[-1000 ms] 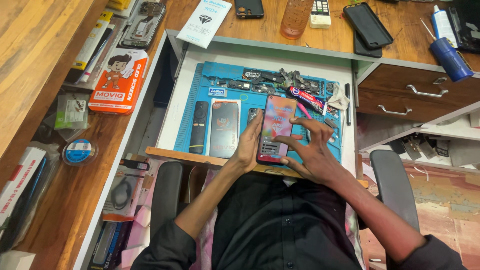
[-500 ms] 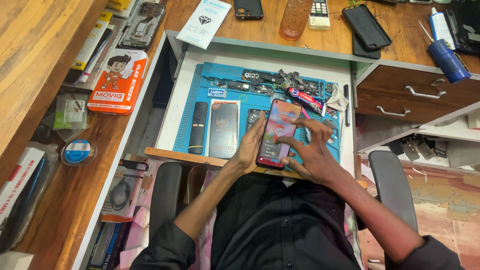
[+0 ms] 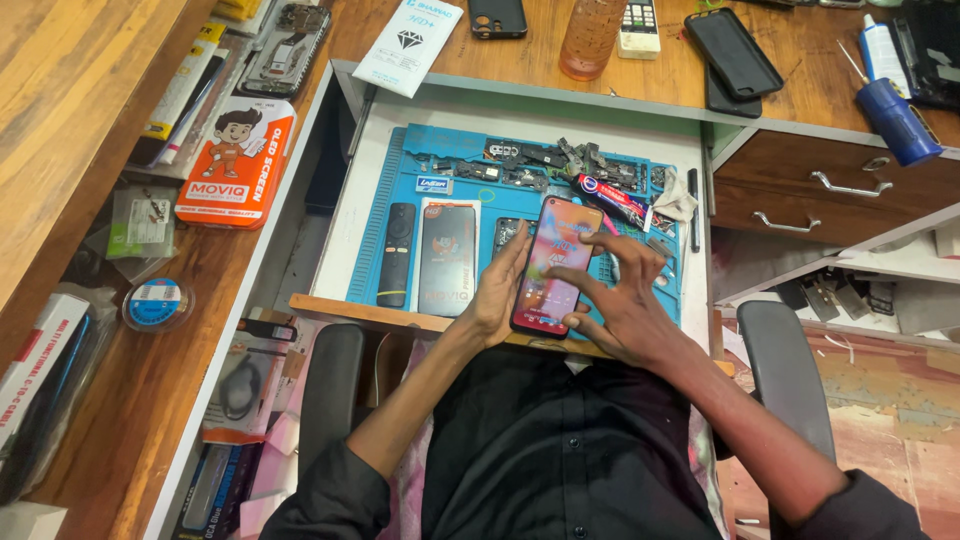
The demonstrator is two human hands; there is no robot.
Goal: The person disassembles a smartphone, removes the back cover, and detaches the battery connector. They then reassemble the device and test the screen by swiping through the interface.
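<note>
My left hand [image 3: 497,290] grips the left edge of a smartphone [image 3: 552,262] whose screen is lit in pink and blue. The phone is held tilted above a blue work mat [image 3: 420,175] lying in an open drawer. My right hand [image 3: 615,305] rests at the phone's right side, its fingers spread, the index finger on the screen and the thumb by the lower edge. On the mat to the left lie a black remote [image 3: 397,253] and a dark phone screen part [image 3: 446,256]. Small phone parts [image 3: 545,160] and a glue tube [image 3: 612,199] lie at the mat's far side.
An orange screen box [image 3: 236,163] lies on the wooden bench at left, near a tape roll [image 3: 155,302]. A blue bottle [image 3: 897,120], black phone cases [image 3: 735,55] and a plastic bottle [image 3: 590,35] sit on the top surface. Wooden drawers [image 3: 830,185] stand at right.
The phone has stayed in my left hand. My right hand's fingers have shifted and spread over the right side of the screen.
</note>
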